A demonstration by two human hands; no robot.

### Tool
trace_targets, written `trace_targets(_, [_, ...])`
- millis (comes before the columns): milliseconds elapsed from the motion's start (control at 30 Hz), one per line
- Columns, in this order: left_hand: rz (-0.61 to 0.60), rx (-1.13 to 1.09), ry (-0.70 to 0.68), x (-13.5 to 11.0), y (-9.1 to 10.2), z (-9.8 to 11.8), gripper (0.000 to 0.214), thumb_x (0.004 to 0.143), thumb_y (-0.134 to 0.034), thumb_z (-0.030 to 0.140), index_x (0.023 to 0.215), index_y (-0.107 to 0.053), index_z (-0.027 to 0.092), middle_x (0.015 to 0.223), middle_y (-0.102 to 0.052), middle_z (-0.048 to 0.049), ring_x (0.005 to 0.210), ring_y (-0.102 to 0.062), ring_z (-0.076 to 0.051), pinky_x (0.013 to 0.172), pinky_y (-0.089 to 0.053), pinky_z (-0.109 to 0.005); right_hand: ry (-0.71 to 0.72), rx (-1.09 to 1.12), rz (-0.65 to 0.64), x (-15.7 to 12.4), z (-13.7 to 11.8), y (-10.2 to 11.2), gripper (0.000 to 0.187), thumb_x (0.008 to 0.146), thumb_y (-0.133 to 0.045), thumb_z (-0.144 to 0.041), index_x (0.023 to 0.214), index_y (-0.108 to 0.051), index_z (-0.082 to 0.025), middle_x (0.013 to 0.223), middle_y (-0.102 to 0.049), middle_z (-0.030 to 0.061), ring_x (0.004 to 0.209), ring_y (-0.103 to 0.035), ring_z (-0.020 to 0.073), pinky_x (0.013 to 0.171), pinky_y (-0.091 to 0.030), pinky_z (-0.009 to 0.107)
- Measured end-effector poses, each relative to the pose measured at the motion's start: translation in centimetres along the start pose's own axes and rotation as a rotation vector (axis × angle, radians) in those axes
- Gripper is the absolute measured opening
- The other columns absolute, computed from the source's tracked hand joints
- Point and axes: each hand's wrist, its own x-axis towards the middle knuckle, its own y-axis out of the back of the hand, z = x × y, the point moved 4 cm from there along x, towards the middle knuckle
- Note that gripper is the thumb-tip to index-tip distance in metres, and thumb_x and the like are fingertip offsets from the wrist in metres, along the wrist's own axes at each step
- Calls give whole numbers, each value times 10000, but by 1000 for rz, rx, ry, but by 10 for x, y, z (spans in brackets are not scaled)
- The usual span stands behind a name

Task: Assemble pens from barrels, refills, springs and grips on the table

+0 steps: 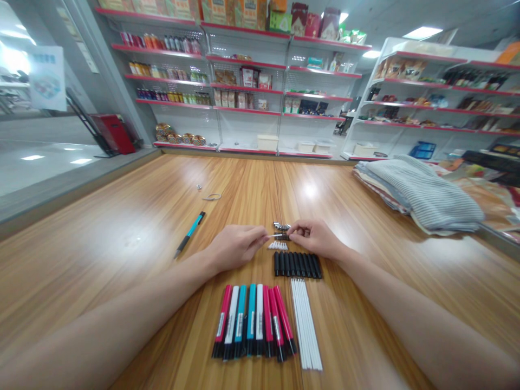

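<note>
1. Coloured pen barrels (251,306) lie nearest the camera, side by side at the lower centre of the frame; white refills (304,325) lie just to their right.
2. Left hand (238,246), centre of frame: my fingertips are pinched together on the left end of a thin pale rod (276,235).
3. Right hand (314,236), right of centre: my fingers are curled, thumb and forefinger almost meeting near the rod's other end. I cannot tell whether they grip anything.
4. Rod position: centre of frame, between my fingertips, above the small white parts (278,246) and black grips (297,264), below the silver pieces (281,226).
5. Caution: a loose left pinch could let the rod slip; its thinness would be the cause. Lowered knuckles or a sideways sweep of my right hand could scatter the small dark parts (285,237) close by.
6. Orientation: the long axis runs left to right, nearly level, its right end towards my right fingertips. I cannot tell which end is the tip.
</note>
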Motion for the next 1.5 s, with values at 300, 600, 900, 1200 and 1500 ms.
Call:
trace_targets(300, [-10, -13, 3, 0, 0, -1, 224, 967, -375, 315, 937, -557, 188, 841, -668, -30, 744, -629, -144, 654, -431, -238, 2, -110, 11, 0, 1, 2, 147, 797, -585, -248, 832, -689, -150, 600, -586, -9, 526, -488, 89, 512, -362, 208])
trace_targets(600, [-5, -1, -2, 0, 0, 0, 222, 966, -380, 319, 938, -558, 189, 838, -672, -26, 737, -628, -142, 641, -422, -235, -6, -109, 0, 0, 0, 3, 177, 798, -614, -300, 877, -674, -153, 592, -554, -25, 531, -484, 90, 527, -370, 212])
trace_targets(900, [-22, -3, 13, 0, 0, -1, 221, 966, -379, 328, 938, -555, 197, 855, -676, -22, 749, -634, -147, 641, -418, -238, 2, -143, -16, 0, -1, 3, 180, 781, -641, -306, 878, -675, -159, 582, -547, -33, 522, -487, 86, 534, -365, 210])
trace_targets(1200, [-22, -9, 8, 0, 2, 1, 221, 966, -377, 319, 941, -558, 195, 857, -678, -29, 758, -639, -149, 655, -428, -238, 8, -156, -13, -1, -1, 3, 194, 777, -639, -298, 908, -674, -159, 575, -544, -38, 515, -483, 88, 527, -362, 211])
trace_targets(1500, [-21, -5, 14, 0, 0, 0, 224, 965, -380, 330, 939, -558, 197, 860, -678, -27, 754, -637, -146, 653, -428, -238, 12, -152, -9, 0, -2, 3, 188, 773, -637, -281, 914, -672, -162, 572, -539, -41, 515, -480, 86, 528, -362, 208])
